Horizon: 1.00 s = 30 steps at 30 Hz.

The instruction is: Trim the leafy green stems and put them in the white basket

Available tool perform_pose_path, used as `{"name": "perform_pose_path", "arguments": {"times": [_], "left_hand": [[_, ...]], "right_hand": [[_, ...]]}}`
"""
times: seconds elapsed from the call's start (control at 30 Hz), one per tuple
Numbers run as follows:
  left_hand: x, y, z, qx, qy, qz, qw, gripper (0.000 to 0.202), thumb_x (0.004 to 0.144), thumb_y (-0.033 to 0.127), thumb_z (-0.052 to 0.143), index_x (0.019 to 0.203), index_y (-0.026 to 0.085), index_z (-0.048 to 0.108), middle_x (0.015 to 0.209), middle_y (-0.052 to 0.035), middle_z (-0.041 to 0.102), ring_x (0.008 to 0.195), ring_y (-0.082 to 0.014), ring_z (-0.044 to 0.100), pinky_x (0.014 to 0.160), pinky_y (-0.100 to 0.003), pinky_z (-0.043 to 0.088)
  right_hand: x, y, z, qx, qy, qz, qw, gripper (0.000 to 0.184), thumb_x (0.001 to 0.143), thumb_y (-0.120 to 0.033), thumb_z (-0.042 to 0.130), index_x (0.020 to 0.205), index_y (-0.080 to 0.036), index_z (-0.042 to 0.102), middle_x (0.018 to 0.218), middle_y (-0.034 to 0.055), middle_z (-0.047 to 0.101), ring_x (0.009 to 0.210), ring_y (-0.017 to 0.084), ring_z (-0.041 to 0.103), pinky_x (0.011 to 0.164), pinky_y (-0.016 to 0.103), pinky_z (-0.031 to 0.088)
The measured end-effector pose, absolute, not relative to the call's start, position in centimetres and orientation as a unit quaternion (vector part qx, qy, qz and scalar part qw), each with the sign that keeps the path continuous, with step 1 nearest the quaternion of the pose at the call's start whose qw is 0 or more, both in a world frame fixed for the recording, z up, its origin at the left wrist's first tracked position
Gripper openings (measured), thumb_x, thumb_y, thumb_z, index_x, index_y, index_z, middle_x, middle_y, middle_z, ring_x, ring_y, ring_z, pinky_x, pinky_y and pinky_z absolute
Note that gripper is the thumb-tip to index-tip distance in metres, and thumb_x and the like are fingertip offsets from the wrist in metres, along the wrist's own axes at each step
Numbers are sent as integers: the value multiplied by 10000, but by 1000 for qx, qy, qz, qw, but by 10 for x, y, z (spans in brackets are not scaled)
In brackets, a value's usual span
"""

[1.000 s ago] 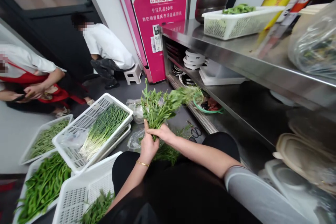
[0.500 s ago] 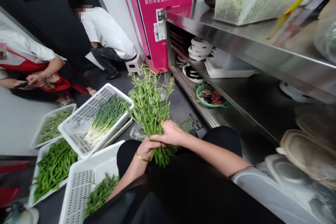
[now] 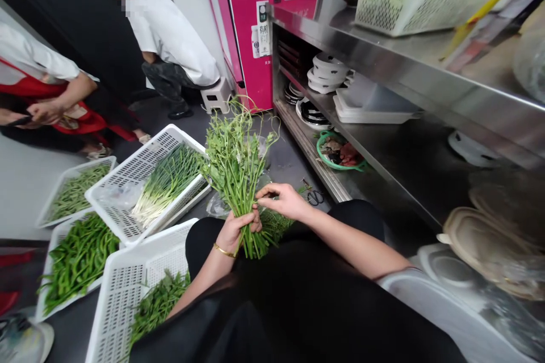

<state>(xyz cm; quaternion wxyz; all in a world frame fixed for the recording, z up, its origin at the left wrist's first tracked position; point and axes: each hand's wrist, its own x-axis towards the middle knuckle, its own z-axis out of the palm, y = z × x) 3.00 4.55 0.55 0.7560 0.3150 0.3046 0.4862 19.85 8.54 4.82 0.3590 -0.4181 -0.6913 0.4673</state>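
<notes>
A thick bunch of pea shoots [image 3: 234, 164], leafy with curling tendrils, stands upright in front of me. My left hand [image 3: 233, 232], with a gold bracelet at the wrist, is wrapped round its lower stems. Cut stem ends stick out below the fist. On the right side of the bunch, my right hand [image 3: 281, 201] has its thumb and fingertips drawn together against the stems; whatever is between them is too small to make out. More greens [image 3: 276, 226] lie behind and below the bunch. At lower left, a white basket [image 3: 114, 289] holds loose leafy greens [image 3: 159, 306].
White baskets at left hold scallions [image 3: 170, 176], green chillies [image 3: 80, 258] and green beans [image 3: 79, 190]. Scissors [image 3: 315, 198] lie on the floor near a steel shelf [image 3: 383, 51]. A green colander [image 3: 340, 153] sits on its bottom level. Two people [image 3: 170, 39] are at far left.
My right hand has let go of the stems and shifted to the bunch's right side. My left hand keeps its hold. The view has shifted slightly.
</notes>
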Motion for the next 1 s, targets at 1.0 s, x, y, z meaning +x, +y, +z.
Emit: {"name": "perform_pose_path", "arguments": {"times": [1.0], "left_hand": [[20, 38, 3, 350, 300, 486, 742, 85, 692, 200, 631, 727, 138, 584, 501, 17, 490, 471, -104, 436, 506, -266, 363]], "right_hand": [[277, 116, 94, -462, -812, -110, 339, 274, 890, -293, 451, 1104, -194, 588, 1122, 119, 542, 966, 189, 539, 802, 295, 452]]}}
